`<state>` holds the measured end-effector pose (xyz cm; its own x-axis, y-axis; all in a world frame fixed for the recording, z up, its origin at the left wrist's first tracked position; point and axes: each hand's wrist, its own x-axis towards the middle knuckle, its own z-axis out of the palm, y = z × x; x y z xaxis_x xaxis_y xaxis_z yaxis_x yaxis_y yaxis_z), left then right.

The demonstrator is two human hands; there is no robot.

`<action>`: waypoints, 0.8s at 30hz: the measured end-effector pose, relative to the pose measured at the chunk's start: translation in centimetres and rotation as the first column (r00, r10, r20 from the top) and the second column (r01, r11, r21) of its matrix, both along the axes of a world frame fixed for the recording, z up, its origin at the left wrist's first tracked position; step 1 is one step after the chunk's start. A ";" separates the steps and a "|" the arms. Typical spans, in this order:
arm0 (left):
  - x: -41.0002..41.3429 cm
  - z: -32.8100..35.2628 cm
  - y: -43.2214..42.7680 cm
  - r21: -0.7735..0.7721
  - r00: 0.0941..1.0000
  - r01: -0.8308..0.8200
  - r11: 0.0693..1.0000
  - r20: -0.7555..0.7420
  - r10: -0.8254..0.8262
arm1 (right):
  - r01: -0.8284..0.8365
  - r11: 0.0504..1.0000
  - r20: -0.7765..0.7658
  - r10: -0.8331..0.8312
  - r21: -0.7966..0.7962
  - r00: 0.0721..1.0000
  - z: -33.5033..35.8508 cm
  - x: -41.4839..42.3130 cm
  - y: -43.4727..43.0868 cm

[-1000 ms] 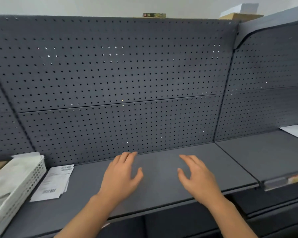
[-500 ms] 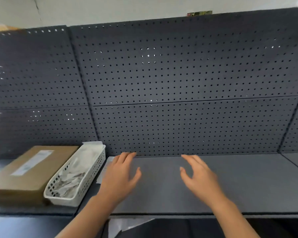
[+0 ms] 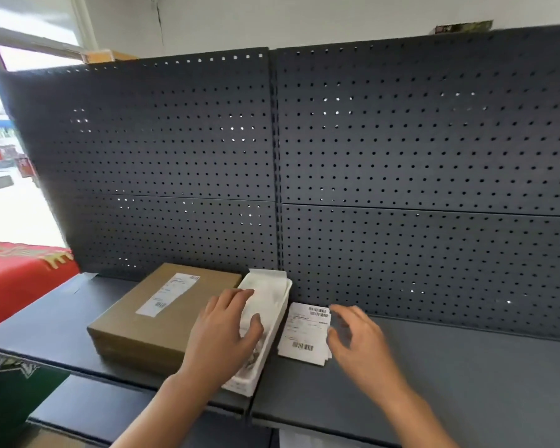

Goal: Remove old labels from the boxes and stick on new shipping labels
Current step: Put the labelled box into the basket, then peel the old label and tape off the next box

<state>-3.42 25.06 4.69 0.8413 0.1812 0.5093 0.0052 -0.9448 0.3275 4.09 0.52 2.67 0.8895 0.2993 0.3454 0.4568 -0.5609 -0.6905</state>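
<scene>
A flat brown cardboard box (image 3: 143, 324) lies on the dark shelf (image 3: 466, 376) at the left, with a white shipping label (image 3: 168, 294) stuck on its top. Right of it stands a white perforated basket (image 3: 269, 305) holding crumpled white paper. A small stack of new white labels (image 3: 304, 333) with barcodes lies flat to the right of the basket. My left hand (image 3: 222, 334) hovers open over the basket and the box's right edge. My right hand (image 3: 358, 337) is open beside the label stack, holding nothing.
A dark pegboard wall (image 3: 401, 156) rises behind the shelf. A red cloth-covered surface (image 3: 17, 279) and a bright window lie at the far left. A lower dark shelf (image 3: 94, 412) runs below the front edge.
My view has swung left, bringing the box, basket and label stack toward the centre. Both hands stay open and have shifted left, now over the basket and beside the labels.
</scene>
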 end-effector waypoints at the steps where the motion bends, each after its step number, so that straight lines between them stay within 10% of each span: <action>1: -0.2 0.0 1.4 -0.002 1.000 -0.012 1.000 -0.002 0.012 | -0.009 1.000 0.004 0.009 0.008 1.000 0.3 0.1 1.6; 17: -1.5 -0.9 18.9 -0.060 0.980 -0.199 0.978 -0.027 0.198 | -0.148 0.989 -0.042 0.146 -0.028 0.988 2.1 -0.8 19.9; 24: -0.6 -2.3 26.4 -0.183 0.932 -0.300 0.936 -0.266 0.247 | -0.083 0.983 -0.149 0.059 -0.161 0.987 2.3 -1.9 24.6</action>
